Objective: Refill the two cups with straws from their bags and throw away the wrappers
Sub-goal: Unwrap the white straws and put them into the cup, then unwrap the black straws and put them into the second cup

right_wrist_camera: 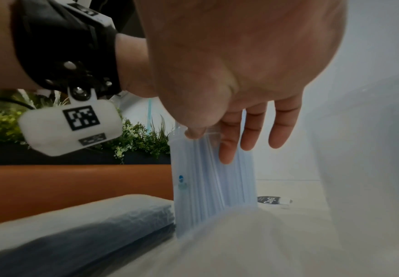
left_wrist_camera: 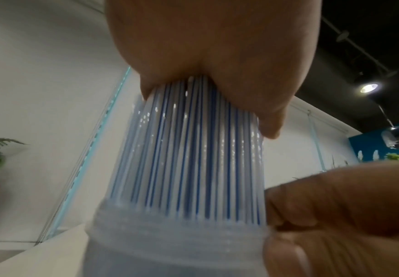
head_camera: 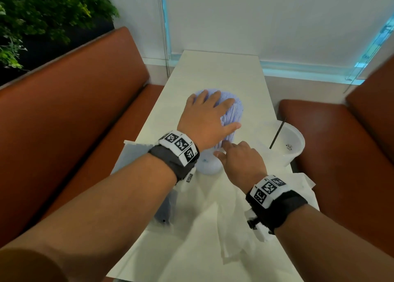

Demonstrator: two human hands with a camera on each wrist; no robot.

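A thick bundle of blue-and-white straws (head_camera: 232, 115) (left_wrist_camera: 193, 150) stands upright in a translucent cup (head_camera: 210, 164) (left_wrist_camera: 170, 243) (right_wrist_camera: 212, 187) at the middle of the white table (head_camera: 223, 72). My left hand (head_camera: 204, 113) (left_wrist_camera: 205, 46) lies flat on the straw tops, fingers spread, palm pressing down. My right hand (head_camera: 241, 162) (right_wrist_camera: 217, 138) is at the cup's near right side. Its thumb and forefinger pinch the cup's rim while the other fingers stay straight. A second white cup (head_camera: 292, 145) holding a single black straw (head_camera: 277, 134) sits at the table's right edge.
A clear bag of dark straws (head_camera: 164, 209) (right_wrist_camera: 87, 234) lies at the near left under my left forearm. Loose clear plastic wrapper (head_camera: 223, 217) is spread over the near table. Brown bench seats (head_camera: 74, 111) flank both sides; a wall closes the far end.
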